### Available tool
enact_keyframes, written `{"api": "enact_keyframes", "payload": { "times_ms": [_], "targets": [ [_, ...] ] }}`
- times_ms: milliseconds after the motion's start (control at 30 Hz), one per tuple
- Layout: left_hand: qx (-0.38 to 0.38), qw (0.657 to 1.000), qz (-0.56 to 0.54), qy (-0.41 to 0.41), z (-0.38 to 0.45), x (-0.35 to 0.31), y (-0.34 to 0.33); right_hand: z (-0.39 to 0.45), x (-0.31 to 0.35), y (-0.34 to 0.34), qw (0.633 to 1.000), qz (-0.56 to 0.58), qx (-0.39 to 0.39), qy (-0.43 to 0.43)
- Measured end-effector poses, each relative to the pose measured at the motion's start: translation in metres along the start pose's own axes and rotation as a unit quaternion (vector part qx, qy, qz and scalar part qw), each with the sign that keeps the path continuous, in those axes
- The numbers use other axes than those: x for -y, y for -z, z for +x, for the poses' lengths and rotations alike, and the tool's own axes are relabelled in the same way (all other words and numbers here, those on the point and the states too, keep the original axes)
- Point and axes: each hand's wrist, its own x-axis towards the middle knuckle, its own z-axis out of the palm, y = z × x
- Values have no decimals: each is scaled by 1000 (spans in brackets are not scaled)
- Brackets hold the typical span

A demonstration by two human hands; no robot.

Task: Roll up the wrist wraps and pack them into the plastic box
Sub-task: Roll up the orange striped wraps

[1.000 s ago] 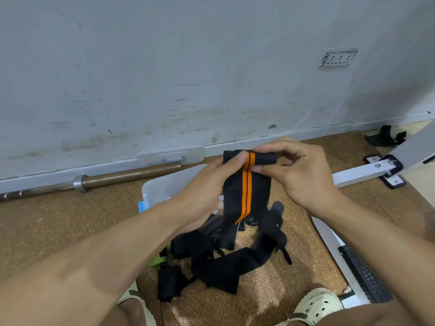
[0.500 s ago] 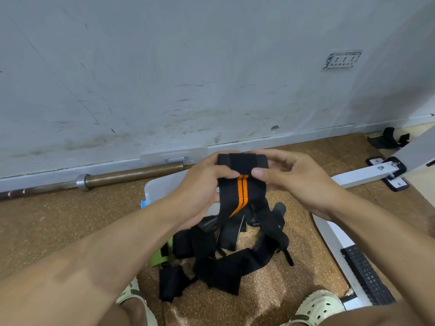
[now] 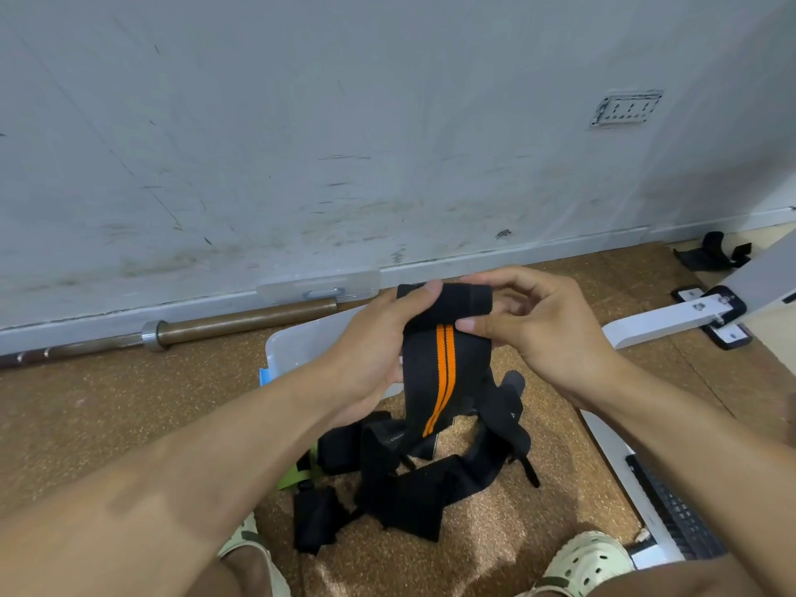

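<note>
Both forearms reach forward, hands raised together. The left hand (image 3: 379,338) and right hand (image 3: 547,325) face each other, fingers curled, pinching a wrist wrap (image 3: 443,338).

Left hand (image 3: 379,338) and right hand (image 3: 547,325) grip orange-striped wrap (image 3: 443,355); partly rolled.

Place: a home gym or small training room.
Floor: brown cork-like floor (image 3: 107,415), lower half of frame.
Equipment: a steel barbell (image 3: 181,331) lying along the scuffed grey wall (image 3: 301,144), left of centre.
Gear: a heap of black wrist wraps (image 3: 413,480), lower centre.
Frame part: a white machine foot (image 3: 672,323), right edge.
</note>
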Motion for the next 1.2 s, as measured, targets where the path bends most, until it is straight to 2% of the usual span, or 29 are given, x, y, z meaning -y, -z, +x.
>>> {"api": "enact_keyframes", "payload": {
  "times_ms": [200, 333, 500, 667, 767, 867, 1000, 1100, 1200],
  "targets": [
    [-22, 999, -19, -28, 1, -4, 6, 5, 6, 8, 986, 96, 70, -119],
    [-12, 999, 20, -48, 1, -3, 6, 4, 4, 6, 981, 71, 106, -149],
    [-16, 998, 20, -54, 2, -2, 4, 4, 1, 6, 992, 72, 41, -94],
    [32, 999, -6, -27, -1, -1, -1, 4, -2, 3, 997, 68, -15, -24],
    [37, 999, -37, -6, -1, -3, -2, 2, -6, -1, 999, 28, -28, 13],
    [10, 998, -69, -9, 0, -3, -1, 1, -5, -4, 999, 19, -20, 22],
    [-21, 995, -97, -19, 2, -7, 3, 4, -3, 3, 998, 27, 41, -45],
    [-17, 998, -52, -36, 2, -9, 8, 6, -1, 4, 988, 82, 62, -112],
    [-25, 998, -6, -63, 2, -7, 9, 6, 1, 1, 981, 95, 103, -135]
  ]
}}
